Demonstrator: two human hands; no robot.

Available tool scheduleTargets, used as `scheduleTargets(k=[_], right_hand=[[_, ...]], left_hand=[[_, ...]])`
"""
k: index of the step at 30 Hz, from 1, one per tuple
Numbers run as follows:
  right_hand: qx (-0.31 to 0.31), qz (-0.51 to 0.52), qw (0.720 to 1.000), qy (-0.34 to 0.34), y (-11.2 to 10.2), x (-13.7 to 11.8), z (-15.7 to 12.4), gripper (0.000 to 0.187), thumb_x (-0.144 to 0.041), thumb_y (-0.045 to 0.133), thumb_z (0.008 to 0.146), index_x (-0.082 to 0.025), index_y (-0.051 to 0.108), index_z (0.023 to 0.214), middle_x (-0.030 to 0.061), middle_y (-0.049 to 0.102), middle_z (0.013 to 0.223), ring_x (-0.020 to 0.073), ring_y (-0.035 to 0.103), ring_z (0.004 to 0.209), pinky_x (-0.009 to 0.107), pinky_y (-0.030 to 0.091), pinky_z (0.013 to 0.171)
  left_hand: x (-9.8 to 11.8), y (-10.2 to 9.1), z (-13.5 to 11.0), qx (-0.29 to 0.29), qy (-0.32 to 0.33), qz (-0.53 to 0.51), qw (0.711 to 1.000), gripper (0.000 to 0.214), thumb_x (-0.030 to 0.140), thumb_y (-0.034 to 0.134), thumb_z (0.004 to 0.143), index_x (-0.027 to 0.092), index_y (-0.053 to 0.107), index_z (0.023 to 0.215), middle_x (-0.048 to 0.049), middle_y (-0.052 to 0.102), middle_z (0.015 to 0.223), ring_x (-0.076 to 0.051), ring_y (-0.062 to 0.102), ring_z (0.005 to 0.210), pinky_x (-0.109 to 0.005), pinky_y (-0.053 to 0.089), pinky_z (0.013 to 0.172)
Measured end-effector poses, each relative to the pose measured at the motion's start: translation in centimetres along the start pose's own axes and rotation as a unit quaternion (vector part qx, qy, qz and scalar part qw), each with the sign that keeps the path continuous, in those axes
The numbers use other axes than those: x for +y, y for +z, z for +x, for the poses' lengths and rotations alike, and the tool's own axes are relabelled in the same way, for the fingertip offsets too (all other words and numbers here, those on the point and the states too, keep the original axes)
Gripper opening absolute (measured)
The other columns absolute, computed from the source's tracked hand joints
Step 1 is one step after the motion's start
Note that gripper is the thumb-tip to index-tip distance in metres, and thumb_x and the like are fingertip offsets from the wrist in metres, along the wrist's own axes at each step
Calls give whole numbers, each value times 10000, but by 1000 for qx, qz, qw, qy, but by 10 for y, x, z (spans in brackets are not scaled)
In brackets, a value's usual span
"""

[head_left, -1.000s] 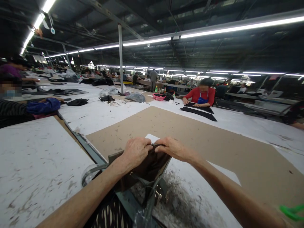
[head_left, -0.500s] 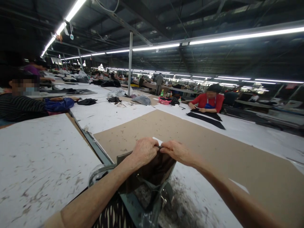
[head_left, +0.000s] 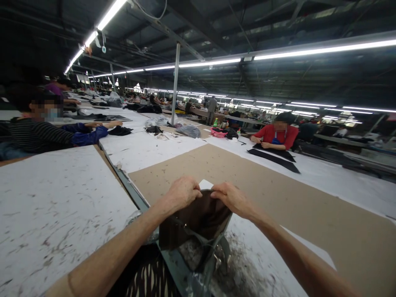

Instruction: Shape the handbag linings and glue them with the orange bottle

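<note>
A dark brown-lined bag [head_left: 201,216] stands at the table's near edge, its inside facing me. My left hand [head_left: 184,192] pinches the bag's far top rim between thumb and fingers. Just to the right, my right hand [head_left: 230,197] pinches the same rim, with a short stretch of it showing between the hands. Grey-green straps and metal fittings hang at the bag's near side, partly in shadow. Clear plastic [head_left: 134,218] shows behind my left forearm.
Brown board [head_left: 262,189] covers much of the white, stained table [head_left: 58,206]. A co-worker in red [head_left: 291,136] handles black pieces [head_left: 274,161] across the table. Another in stripes [head_left: 46,134] sits at left. A pole [head_left: 175,84] rises beyond, near plastic bags [head_left: 189,131].
My hands have moved slightly apart along the rim, with my left hand shifting left. More of the bag's lining shows. The striped co-worker's arms reach further forward.
</note>
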State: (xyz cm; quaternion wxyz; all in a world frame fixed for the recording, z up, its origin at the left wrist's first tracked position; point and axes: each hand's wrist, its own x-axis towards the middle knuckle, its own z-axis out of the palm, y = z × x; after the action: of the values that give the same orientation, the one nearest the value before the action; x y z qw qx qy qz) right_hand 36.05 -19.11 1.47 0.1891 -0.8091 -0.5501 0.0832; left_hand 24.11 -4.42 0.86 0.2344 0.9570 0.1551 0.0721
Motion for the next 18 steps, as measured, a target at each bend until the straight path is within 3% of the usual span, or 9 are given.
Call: scheduleTargets(k=[4,6,9,13,18], right_hand=[[0,-28,1000,13,1,-2,3,225,-286,452,805,-166,505,622,-28,468,564,101,440,583,222,253,542],[2,-34,999,-8,2,-3,5,148,-269,448,810,-201,572,766,-23,536,641,114,478,640,222,274,568],[2,-53,997,-47,2,-5,12,183,-239,450,814,-243,582,940,-14,593,754,128,512,716,224,300,611],[-8,-118,989,-86,4,-16,24,168,-291,474,821,-216,624,830,4,599,707,142,517,696,233,299,602],[-60,-74,979,-182,9,-42,35,165,-300,498,826,-217,640,825,-15,580,647,110,511,645,205,313,587]], left_hand=[[-13,-12,-24,24,-27,32,999,193,276,494,724,188,664,699,-12,584,594,-128,506,601,-223,293,538],[-20,-12,-34,48,-19,38,998,199,269,481,747,187,656,701,-14,594,627,-131,513,633,-219,301,558],[-26,-9,-42,73,-17,37,996,233,275,455,786,176,638,680,-15,590,628,-127,515,636,-213,317,579],[-23,-1,-44,93,-33,66,993,250,285,435,826,188,646,732,-24,612,667,-145,542,668,-228,340,607],[-18,3,-47,102,-35,103,989,250,298,415,849,224,651,814,-27,643,760,-185,574,745,-264,356,636]])
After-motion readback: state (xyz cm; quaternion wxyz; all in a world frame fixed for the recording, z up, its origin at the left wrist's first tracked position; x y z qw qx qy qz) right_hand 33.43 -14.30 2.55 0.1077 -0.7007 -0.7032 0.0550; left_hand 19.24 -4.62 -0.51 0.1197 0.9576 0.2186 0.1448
